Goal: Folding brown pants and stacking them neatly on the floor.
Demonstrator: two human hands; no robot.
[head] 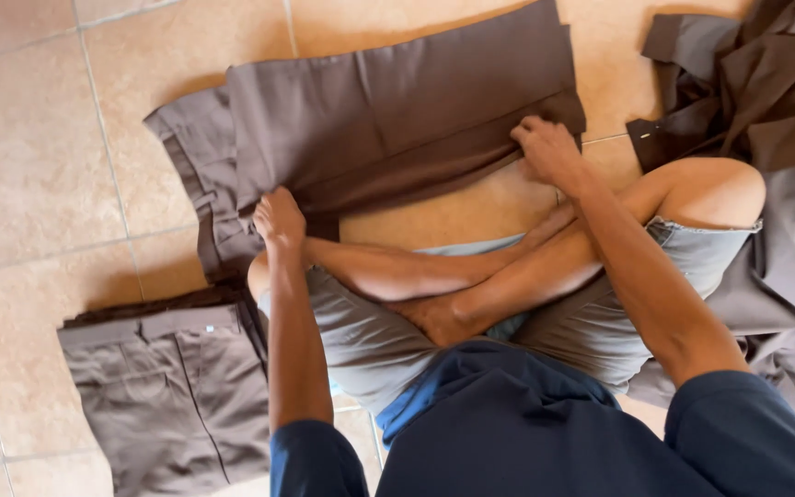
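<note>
A pair of brown trousers [388,120] lies flat on the tiled floor in front of my crossed legs. My left hand [278,219] grips the cloth near the waistband end, fingers closed on the near edge. My right hand [545,149] pinches the near edge of the trouser leg further right. The waistband with belt loops [197,175] points left.
A folded stack of grey-brown trousers [172,387] sits on the floor at my left. A heap of unfolded brown garments [766,83] lies at the right, reaching beside my knee. Beige floor tiles [39,156] surround everything.
</note>
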